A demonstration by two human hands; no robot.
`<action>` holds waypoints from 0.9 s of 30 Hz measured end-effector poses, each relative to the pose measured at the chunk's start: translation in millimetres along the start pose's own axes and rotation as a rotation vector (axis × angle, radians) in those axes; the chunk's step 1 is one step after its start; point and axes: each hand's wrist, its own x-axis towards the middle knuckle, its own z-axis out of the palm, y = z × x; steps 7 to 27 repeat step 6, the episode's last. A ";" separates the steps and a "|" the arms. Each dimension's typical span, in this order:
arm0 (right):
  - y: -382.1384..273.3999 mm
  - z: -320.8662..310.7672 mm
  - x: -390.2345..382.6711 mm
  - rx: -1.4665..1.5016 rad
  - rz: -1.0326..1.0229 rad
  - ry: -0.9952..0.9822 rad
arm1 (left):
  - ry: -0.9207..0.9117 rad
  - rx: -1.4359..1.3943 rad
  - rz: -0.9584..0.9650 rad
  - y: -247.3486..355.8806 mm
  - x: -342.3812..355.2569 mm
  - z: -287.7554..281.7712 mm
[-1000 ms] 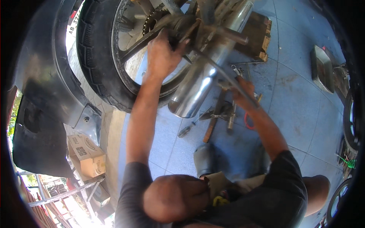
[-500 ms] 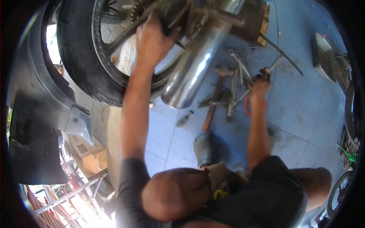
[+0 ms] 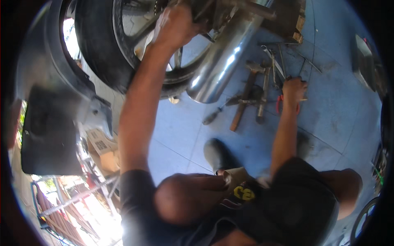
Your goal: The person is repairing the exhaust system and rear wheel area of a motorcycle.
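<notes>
My left hand (image 3: 176,26) reaches up to the hub of a spoked motorcycle wheel (image 3: 98,45), fingers curled in beside the axle area. What they grip is hidden and blurred. A shiny exhaust silencer (image 3: 219,61) slants just right of that hand. My right hand (image 3: 294,90) is low over a cluster of tools on the floor, its fingers curled down; what is in them cannot be made out. Red-handled pliers (image 3: 279,105) lie partly under it. Left of it are a wooden-handled hammer (image 3: 245,100), a wrench (image 3: 274,57) and a screwdriver (image 3: 211,117). A thin metal rod (image 3: 312,65) lies beyond.
A wooden block (image 3: 298,30) stands beyond the silencer. On the right is a metal tray (image 3: 363,61). A dark fender (image 3: 49,61) curves down the left side, above a cardboard box (image 3: 102,149). My shoe (image 3: 217,153) rests on the blue tiled floor.
The view has shifted, so the scene sits further right and higher. My right hand has drawn slightly nearer over the tools; the bright bar beneath it no longer shows. My left hand stays at the hub.
</notes>
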 end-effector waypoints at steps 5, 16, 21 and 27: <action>-53.4 -25.8 -98.8 0.094 -0.327 -0.306 | -0.094 0.007 -0.032 -0.9 14.6 3.9; -64.4 -19.2 -131.5 0.141 -0.425 -0.395 | -0.100 -0.002 -0.008 -2.4 12.1 4.9; -64.4 -19.2 -131.5 0.141 -0.425 -0.395 | -0.100 -0.002 -0.008 -2.4 12.1 4.9; -64.4 -19.2 -131.5 0.141 -0.425 -0.395 | -0.100 -0.002 -0.008 -2.4 12.1 4.9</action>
